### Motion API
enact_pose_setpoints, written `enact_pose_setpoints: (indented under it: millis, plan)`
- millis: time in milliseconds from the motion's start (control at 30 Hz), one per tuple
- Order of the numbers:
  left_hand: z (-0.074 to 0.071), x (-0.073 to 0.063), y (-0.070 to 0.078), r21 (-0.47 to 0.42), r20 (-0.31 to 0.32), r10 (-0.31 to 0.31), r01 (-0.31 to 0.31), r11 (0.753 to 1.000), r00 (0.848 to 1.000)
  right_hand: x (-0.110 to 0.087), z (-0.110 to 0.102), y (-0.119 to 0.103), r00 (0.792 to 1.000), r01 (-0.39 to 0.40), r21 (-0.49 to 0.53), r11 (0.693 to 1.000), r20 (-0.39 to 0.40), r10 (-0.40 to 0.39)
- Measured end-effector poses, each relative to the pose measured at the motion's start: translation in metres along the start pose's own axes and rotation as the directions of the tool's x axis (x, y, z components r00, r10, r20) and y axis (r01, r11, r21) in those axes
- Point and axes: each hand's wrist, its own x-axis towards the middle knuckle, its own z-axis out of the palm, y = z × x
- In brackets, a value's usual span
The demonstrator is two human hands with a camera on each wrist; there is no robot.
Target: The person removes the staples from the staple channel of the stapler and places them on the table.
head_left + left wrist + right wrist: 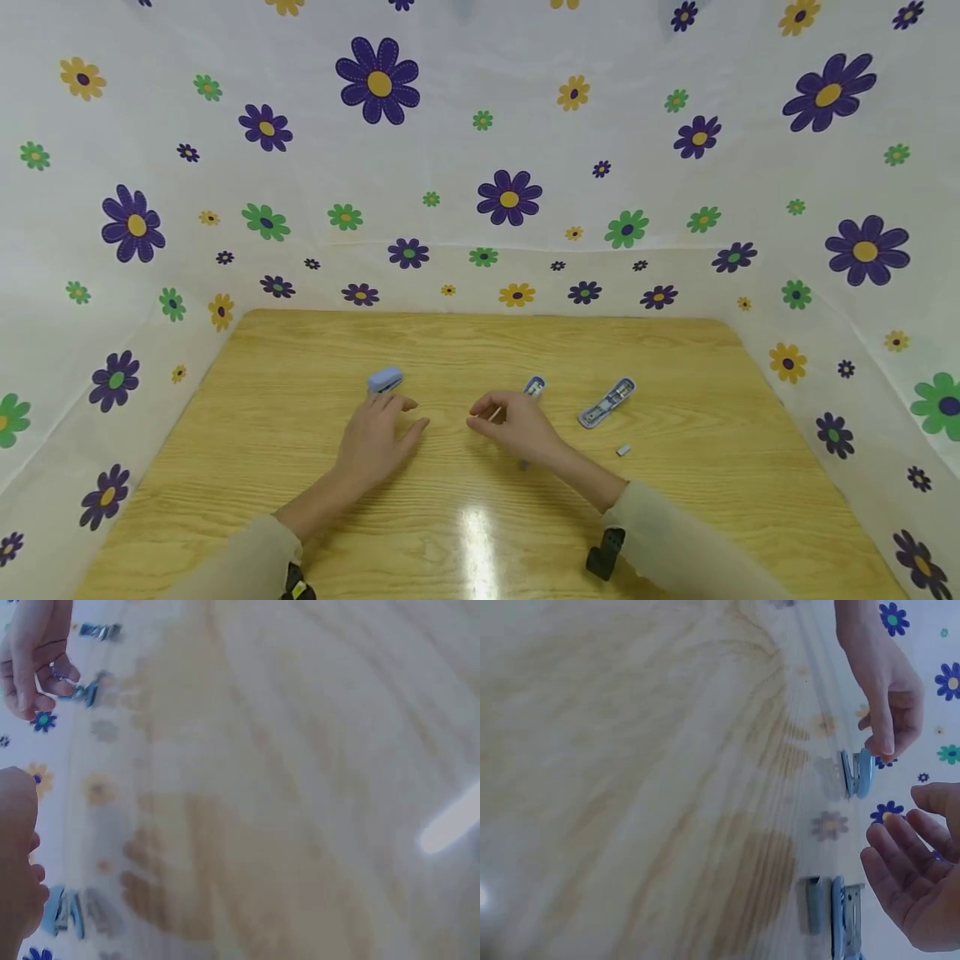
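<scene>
A small light-blue stapler (386,379) sits on the wooden table in the head view. Just in front of it is my left hand (378,437), fingers spread and loosely bent; whether the fingertips touch the stapler I cannot tell. To the right, my right hand (517,425) hovers above the table with thumb and fingers bent towards each other. In the right wrist view that hand (922,877) shows its palm with the fingers apart, and I see nothing held. Behind it, partly hidden, lies a blue stapler (535,386) opened out flat. Another opened-out blue stapler (607,404) lies further right.
A small grey block (624,450), perhaps a strip of staples, lies right of my right forearm. A small greyish thing (523,465) shows beside that forearm. White cloth (450,150) with printed flowers encloses the table (337,342) at the back and sides.
</scene>
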Motion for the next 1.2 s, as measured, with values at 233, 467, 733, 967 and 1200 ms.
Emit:
enact_pose_setpoints:
  millis: [233,467,733,967,1200]
  plan:
    - [-0.024,0.009,-0.034,0.021,-0.01,0.059,-0.058,0.998,0.998,0.028,0.017,-0.018,0.995,0.101,-0.082,0.992,0.018,-0.1]
    - [-0.031,0.014,-0.07,0.025,0.046,-0.045,0.044,0.999,0.998,0.058,0.026,-0.03,0.982,0.19,-0.129,0.973,0.041,-0.187]
    - [-0.023,0.019,-0.088,0.025,0.053,-0.008,0.007,1.0,0.999,0.088,0.034,-0.029,0.956,0.292,-0.419,0.86,0.131,-0.261]
    - [-0.017,0.025,-0.091,0.062,0.035,0.009,-0.011,0.998,0.999,0.108,0.039,-0.026,0.928,0.372,-0.556,0.743,0.219,-0.301]
    - [-0.01,0.027,-0.093,0.074,0.055,-0.002,-0.002,0.997,0.998,0.12,0.046,-0.02,0.923,0.384,-0.629,0.676,0.272,-0.272]
